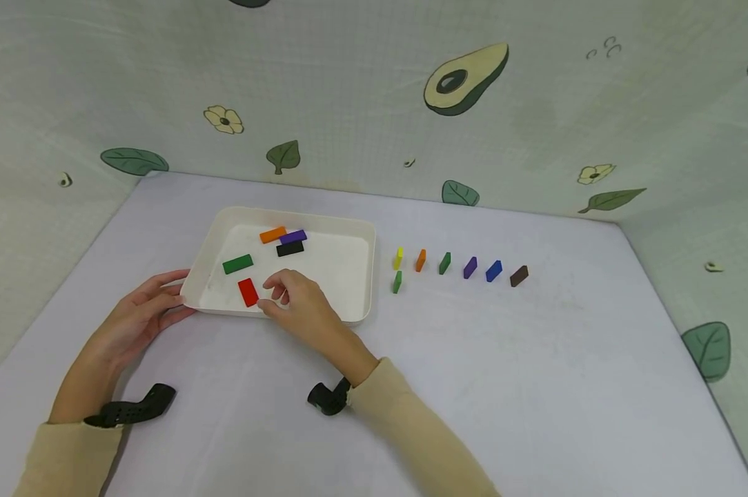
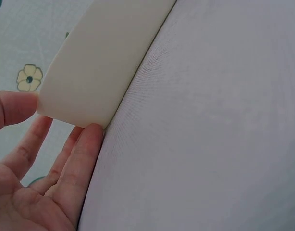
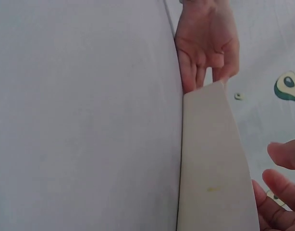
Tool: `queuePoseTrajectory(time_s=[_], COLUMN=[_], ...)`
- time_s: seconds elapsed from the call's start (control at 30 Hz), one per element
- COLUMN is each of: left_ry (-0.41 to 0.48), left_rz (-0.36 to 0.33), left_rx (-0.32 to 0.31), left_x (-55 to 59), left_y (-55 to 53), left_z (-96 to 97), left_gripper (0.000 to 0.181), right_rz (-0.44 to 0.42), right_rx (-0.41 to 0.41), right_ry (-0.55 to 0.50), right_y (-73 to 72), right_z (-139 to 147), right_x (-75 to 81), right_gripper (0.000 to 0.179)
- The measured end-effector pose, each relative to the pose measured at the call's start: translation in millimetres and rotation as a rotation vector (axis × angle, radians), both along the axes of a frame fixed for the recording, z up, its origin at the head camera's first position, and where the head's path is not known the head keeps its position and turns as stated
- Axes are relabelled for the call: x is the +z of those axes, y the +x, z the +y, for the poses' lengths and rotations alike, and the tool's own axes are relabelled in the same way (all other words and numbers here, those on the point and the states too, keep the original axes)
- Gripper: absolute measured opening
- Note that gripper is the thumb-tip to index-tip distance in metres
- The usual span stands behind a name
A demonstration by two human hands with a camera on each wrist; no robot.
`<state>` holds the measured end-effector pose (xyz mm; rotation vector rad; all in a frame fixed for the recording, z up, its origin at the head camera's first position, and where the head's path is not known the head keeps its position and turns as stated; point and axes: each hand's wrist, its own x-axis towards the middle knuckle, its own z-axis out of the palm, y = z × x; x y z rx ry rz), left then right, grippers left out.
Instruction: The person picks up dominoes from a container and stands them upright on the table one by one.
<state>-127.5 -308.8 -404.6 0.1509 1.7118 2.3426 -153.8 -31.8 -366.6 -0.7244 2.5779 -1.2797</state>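
Observation:
A shallow white tray stands on the table, with flat coloured domino blocks in it. At its near left corner my left hand holds the tray, thumb at the rim and fingers against the outer wall. My right hand hovers over the tray's near side, thumb and forefinger apart, nothing visible between them. Just left of those fingertips lies a red block. Farther back in the tray are a green block, an orange one, a purple one and a black one.
Right of the tray, blocks stand upright in a row, from a yellow block to a brown block. A light green block stands in front of the yellow one. A patterned cloth wall rises behind the white table.

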Motion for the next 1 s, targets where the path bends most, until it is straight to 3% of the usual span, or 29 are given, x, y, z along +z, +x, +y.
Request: queuePoseTrajectory(time_s=[0.23, 0.73, 1.0], left_ry=[0.014, 0.001, -0.006], left_rz=[0.001, 0.001, 0.001], left_rx=[-0.008, -0.008, -0.008], left_x=[0.7, 0.9, 1.0], left_y=[0.7, 0.9, 0.8], left_z=[-0.6, -0.4, 0.1], left_gripper=[0.038, 0.037, 0.036], right_rz=[-0.050, -0.119, -0.185], right_rx=[-0.053, -0.188, -0.244], right_ry=[0.064, 0.312, 0.305], right_y=[-5.4, -14.9, -17.6], right_z=[-20, -50, -52], right_x=[0.1, -10.3, -12.1], right_gripper=[0.033, 0.032, 0.031])
